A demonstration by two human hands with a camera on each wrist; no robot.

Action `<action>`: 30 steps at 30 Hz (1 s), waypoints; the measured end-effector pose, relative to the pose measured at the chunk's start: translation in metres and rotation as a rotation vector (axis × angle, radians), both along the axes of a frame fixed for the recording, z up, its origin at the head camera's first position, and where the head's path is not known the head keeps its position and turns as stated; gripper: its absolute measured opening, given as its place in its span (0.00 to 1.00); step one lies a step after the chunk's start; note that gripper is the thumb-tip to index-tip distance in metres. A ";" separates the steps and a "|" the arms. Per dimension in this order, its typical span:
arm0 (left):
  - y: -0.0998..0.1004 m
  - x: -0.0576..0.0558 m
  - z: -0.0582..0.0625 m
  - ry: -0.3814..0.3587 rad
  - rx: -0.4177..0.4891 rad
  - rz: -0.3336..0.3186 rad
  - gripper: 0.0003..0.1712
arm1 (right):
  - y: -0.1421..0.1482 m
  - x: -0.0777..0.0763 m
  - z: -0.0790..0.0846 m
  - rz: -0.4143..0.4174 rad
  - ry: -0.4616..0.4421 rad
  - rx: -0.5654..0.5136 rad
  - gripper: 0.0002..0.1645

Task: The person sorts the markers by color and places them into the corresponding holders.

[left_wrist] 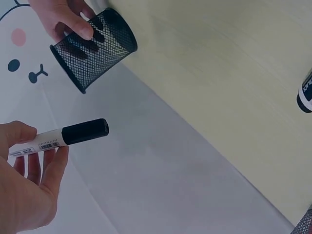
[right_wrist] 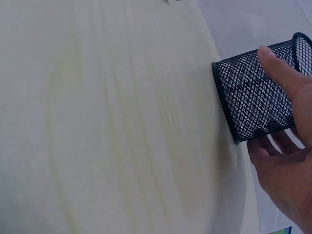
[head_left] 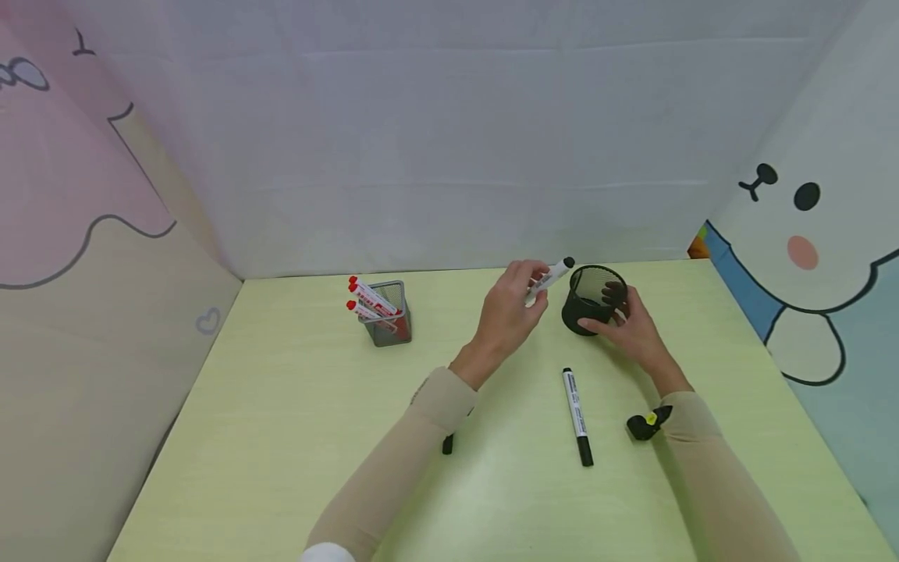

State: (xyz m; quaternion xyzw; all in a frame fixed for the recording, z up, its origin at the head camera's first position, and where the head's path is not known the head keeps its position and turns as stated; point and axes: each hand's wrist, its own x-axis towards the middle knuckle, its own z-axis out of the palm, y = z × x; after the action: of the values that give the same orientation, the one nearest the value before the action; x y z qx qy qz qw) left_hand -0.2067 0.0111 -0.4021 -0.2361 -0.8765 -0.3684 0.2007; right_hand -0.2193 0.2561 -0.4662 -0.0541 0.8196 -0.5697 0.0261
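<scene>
Marker, barcoded, finer print illegible, pinched by left hand, lower left of left-wrist frame; right hand grips cylindrical mesh cup, upper left.

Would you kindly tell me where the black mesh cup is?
In the head view, the black mesh cup is right of centre, in the right hand, beside the left hand's marker.

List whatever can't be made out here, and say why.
- Head view: most of whatever the black piece belongs to; the left sleeve hides it.
- Head view: print on the loose marker, too small to read.
- Left wrist view: held marker's white end; left hand covers it.
- Left wrist view: most of the square mesh holder, cut off by the lower right corner.
</scene>
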 end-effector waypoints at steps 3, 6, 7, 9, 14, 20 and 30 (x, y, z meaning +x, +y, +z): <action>0.005 -0.003 0.000 0.016 -0.026 -0.013 0.18 | 0.001 0.000 -0.002 -0.004 -0.001 0.001 0.56; 0.010 -0.005 -0.002 0.030 -0.045 -0.021 0.18 | 0.000 0.001 -0.002 -0.003 0.001 -0.013 0.55; 0.011 -0.006 -0.002 0.036 -0.053 -0.022 0.18 | 0.000 0.001 -0.001 -0.002 0.002 -0.016 0.54; 0.014 -0.008 -0.003 0.049 -0.063 -0.028 0.18 | -0.002 0.003 0.002 -0.001 0.006 -0.017 0.53; 0.021 -0.012 -0.003 0.078 -0.076 -0.054 0.17 | -0.002 0.000 -0.003 -0.001 0.011 -0.006 0.53; 0.032 -0.016 -0.003 0.091 -0.079 -0.091 0.17 | 0.008 -0.014 -0.030 -0.005 0.023 0.022 0.54; 0.050 -0.022 -0.006 0.134 -0.056 -0.164 0.16 | 0.010 -0.014 -0.033 0.012 0.036 0.028 0.55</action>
State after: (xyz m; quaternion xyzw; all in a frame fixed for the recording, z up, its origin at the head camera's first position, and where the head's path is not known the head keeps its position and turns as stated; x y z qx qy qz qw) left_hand -0.2284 0.0612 -0.4076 -0.3366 -0.8489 -0.3422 0.2213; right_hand -0.2331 0.2664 -0.4996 -0.0690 0.8274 -0.5572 0.0157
